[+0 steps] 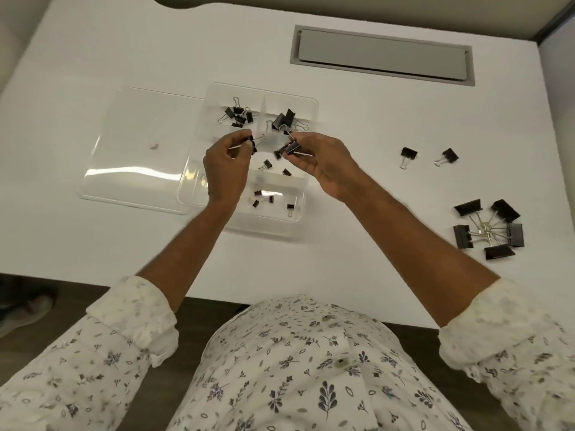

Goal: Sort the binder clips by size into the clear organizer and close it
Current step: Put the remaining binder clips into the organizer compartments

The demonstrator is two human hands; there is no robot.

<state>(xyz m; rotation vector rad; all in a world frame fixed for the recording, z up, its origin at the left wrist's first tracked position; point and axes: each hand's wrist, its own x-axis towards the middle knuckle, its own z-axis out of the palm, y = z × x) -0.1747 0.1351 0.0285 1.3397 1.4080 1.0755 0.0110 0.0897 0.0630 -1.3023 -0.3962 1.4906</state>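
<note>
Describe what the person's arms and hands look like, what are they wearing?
Both forearms are bare. The left hand and right hand wear no gloves, and no rings or watch show. The white long-sleeved shirt with a small dark leaf print has its cuffs rolled up near the elbows.

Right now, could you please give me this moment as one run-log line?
left hand: holds clip | right hand: holds clip | organizer: open, part filled | big clips: on table

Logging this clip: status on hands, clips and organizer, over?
Left hand and right hand each grip a binder clip above the open organizer. Lid off, lying alongside. Large clips unsorted on the desk. Nothing blocking.
</note>
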